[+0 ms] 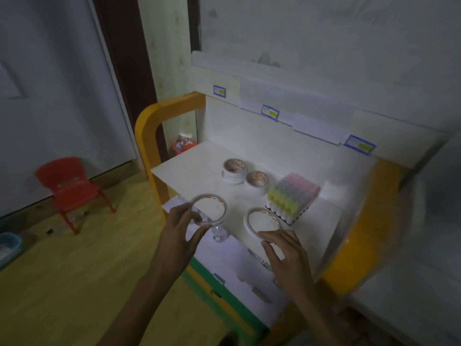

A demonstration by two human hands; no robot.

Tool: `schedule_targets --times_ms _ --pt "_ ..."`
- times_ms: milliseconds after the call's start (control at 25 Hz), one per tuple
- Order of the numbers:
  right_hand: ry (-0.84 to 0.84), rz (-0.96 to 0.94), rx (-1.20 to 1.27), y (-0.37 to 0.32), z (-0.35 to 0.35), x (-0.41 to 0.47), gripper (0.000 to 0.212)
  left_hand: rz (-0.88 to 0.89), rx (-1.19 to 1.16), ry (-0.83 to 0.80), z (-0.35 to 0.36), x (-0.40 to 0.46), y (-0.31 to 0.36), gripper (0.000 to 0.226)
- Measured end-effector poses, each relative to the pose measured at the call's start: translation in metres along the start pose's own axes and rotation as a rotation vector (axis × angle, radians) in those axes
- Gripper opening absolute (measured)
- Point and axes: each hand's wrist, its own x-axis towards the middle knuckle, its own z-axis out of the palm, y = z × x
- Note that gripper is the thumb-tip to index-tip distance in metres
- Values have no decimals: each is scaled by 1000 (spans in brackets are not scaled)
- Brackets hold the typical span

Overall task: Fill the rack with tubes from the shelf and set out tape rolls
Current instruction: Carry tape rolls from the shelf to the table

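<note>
My left hand holds a thin white tape roll up over the shelf's front left edge, pinched by its near rim. My right hand grips the near rim of a second tape roll, which tilts just above the white shelf. Behind them a rack stands packed with tubes capped in yellow, purple and pink. Two more tape rolls with patterned tops, one and the other, rest on the shelf to the rack's left.
The shelf has an orange frame and blue labels on its back ledge. A clear small bottle shows below the left roll. A red chair stands on the wooden floor at left, and a blue tub sits at the far left.
</note>
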Motion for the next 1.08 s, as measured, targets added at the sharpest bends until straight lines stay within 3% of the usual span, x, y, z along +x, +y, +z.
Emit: schedule_targets --times_ms 160,480,600,680,800,1080 --pt "59 42 -6 28 36 50 19 -32 -59 -61 33 59 -48 35" --pt "147 195 -68 80 92 135 23 36 -65 -159 110 168 -116 31" --pt "199 175 -230 90 102 146 26 61 -100 -219 132 192 -127 24" --pt "233 159 -323 91 107 154 28 98 -109 -247 144 205 -131 36" --pt "260 206 -362 91 119 160 27 99 -141 -301 157 220 -138 50" --pt "354 302 -482 84 147 169 24 190 -283 -447 170 239 -170 50"
